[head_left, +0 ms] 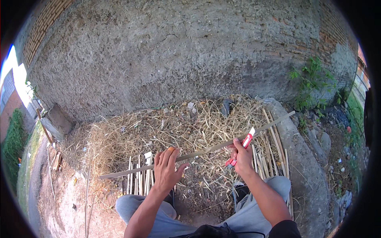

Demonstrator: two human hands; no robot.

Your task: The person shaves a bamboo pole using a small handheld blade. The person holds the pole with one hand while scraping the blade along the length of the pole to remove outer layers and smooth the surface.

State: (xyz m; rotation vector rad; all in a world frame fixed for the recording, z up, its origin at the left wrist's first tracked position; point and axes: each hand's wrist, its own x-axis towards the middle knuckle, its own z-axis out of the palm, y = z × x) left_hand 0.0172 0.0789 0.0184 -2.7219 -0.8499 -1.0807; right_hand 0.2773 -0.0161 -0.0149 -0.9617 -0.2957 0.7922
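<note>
A long, thin bamboo strip lies slantwise across the space above my knees, its right end higher in the picture. My left hand is closed over the strip left of its middle, fingers on top and thumb reaching out to the right. One of its fingers carries an orange wrap. A red utility knife is gripped in my right hand, with the blade end pointing up and away. The strip runs just by that hand's thumb, close to the knife; whether the blade touches it I cannot tell.
Dry bamboo shavings cover the ground before a rough plastered wall. Cut strips lie by my left knee, more strips by my right. A stone slab edges the right side; a green plant grows at the wall.
</note>
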